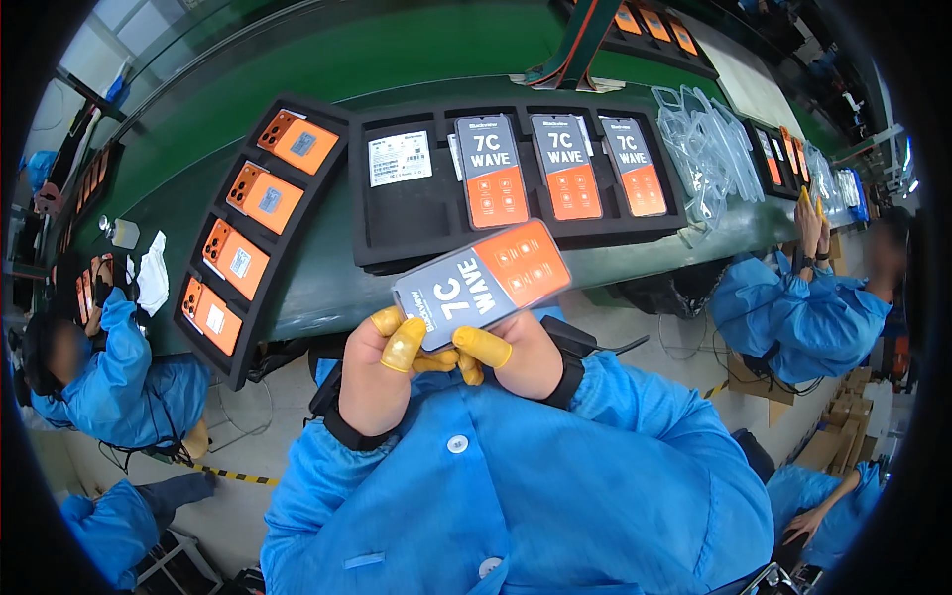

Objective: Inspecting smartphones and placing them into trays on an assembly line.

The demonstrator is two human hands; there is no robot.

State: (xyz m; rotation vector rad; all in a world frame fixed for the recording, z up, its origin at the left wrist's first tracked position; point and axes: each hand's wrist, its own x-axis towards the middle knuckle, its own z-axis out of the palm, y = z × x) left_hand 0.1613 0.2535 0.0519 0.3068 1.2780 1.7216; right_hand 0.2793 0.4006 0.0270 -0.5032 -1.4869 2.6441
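A green workbench (307, 312) curves across a busy workshop floor, with one co-worker in blue (109, 387) seated at the left and another (793, 312) at the right. Four orange-backed phones (238, 263) lie in a slanted black foam tray (296, 228) on the left. A second black tray (402, 220) holds three grey-and-orange-faced phones (565, 183), and a white printed label (400, 159) lies in its leftmost compartment. Clear plastic pieces (709, 159) are heaped just beyond its right end. In front of this tray, a phone (486, 278) of the same look is held tilted, its orange end up and to the right. Yellow-cotted fingers of the left hand (387, 352) pinch its lower-left corner, while the right hand (506, 352) pinches its lower edge, thumb in front
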